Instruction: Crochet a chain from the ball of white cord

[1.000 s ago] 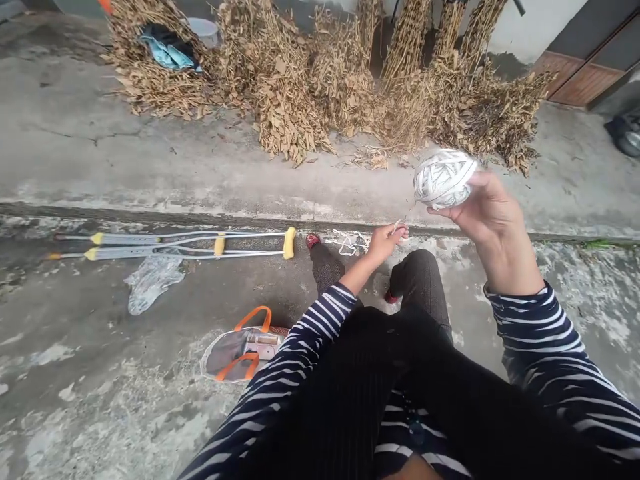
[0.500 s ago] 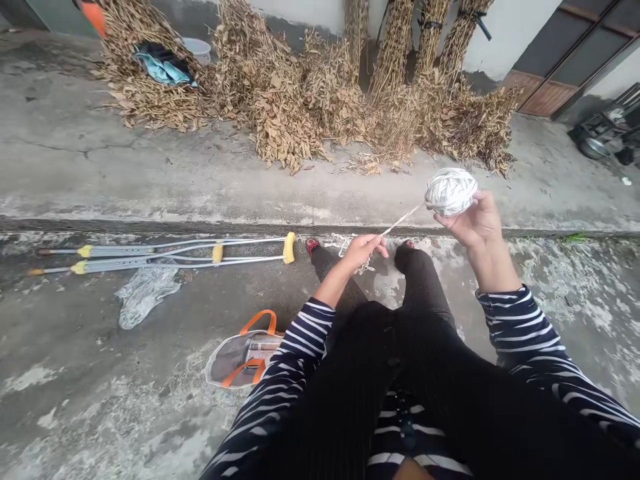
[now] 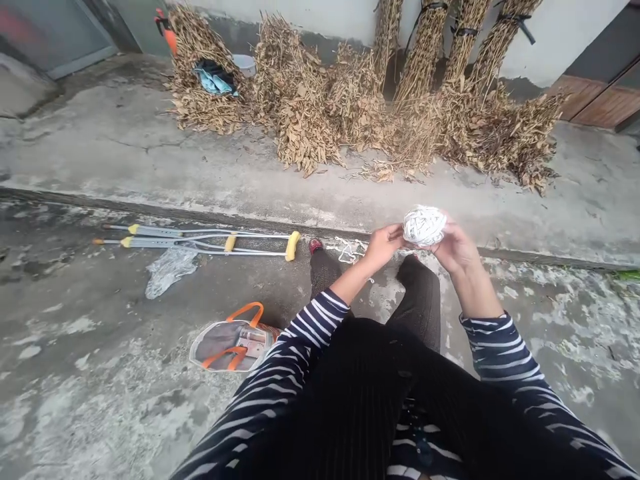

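Observation:
I sit on the concrete ground with my legs stretched out. A white ball of cord (image 3: 424,225) is held in front of me, above my feet. My right hand (image 3: 456,245) cups the ball from the right with its fingers curled round it. My left hand (image 3: 383,244) is closed at the ball's left side, fingertips touching it and pinching the cord. A loose tangle of white cord (image 3: 350,249) lies on the ground by my left foot.
Two metal crutches (image 3: 210,240) with yellow pads lie to the left, beside a crumpled clear plastic sheet (image 3: 170,269). An open bag with orange handles (image 3: 231,343) sits by my left hip. Bundles of dry plants (image 3: 360,110) lean along the far wall past a concrete step.
My right hand lowered the ball toward my feet and my left hand rose to meet it, closing the gap that the stretched cord spanned. The view shifted slightly.

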`<state>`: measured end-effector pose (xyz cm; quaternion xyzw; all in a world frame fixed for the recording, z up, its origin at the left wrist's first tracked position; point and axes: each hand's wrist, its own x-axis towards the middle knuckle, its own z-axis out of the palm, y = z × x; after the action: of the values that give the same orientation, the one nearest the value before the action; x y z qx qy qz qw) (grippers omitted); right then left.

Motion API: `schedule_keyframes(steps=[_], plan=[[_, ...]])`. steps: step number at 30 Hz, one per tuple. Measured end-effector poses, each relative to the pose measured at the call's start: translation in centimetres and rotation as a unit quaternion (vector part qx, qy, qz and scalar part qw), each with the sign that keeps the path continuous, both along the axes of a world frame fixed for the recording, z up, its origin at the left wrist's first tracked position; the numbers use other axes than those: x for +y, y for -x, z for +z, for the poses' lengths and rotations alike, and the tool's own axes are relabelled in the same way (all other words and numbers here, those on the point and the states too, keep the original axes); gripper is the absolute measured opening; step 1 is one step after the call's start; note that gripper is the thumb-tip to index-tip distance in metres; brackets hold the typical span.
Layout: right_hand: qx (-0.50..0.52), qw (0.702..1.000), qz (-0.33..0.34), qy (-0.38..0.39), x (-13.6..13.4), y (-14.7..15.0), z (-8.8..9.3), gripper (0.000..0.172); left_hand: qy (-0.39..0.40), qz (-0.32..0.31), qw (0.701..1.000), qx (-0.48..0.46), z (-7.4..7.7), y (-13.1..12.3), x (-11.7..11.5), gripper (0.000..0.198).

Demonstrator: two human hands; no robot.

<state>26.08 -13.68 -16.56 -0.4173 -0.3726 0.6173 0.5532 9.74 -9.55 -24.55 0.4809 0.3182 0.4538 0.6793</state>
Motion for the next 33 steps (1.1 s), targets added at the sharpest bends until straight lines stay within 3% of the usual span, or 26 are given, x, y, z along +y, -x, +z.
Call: schedule_keyframes(steps=[5, 11, 14, 23, 26, 29, 33], plan=[[0.061, 0.998, 0.016, 0.012, -1.1, -2.2, -1.8, 0.059, -0.014, -0.032, 0.994, 0.103, -1.0, 0.3, 0.3, 0.025], [0.133, 0.989, 0.067, -0.011, -0.8, -3.8, -3.3, 0.061, -0.154, -0.012, 0.948, 0.278, 0.3, 1.5, 4.5, 0.022], [0.144, 0.985, 0.081, -0.044, -0.9, -4.6, -2.8, 0.055, -0.158, 0.015, 0.932, 0.325, 0.5, 1.7, 5.9, 0.023], [-0.049, 0.988, 0.135, -0.059, -2.9, -5.8, -2.3, 0.055, -0.183, 0.087, 0.879, 0.432, 1.5, 3.4, 5.2, 0.028], [-0.073, 0.977, 0.19, -0.061, -3.6, -5.4, -2.4, 0.052, -0.21, 0.103, 0.864, 0.447, 2.4, 4.6, 5.0, 0.03], [-0.079, 0.962, 0.245, -0.096, -4.2, -4.4, -2.4, 0.055, -0.235, 0.098, 0.852, 0.457, 3.4, 5.7, 5.0, 0.03], [-0.098, 0.949, 0.268, -0.133, -4.5, -2.6, -1.9, 0.073, -0.232, 0.048, 0.84, 0.489, 4.5, 7.1, 5.6, 0.03]])
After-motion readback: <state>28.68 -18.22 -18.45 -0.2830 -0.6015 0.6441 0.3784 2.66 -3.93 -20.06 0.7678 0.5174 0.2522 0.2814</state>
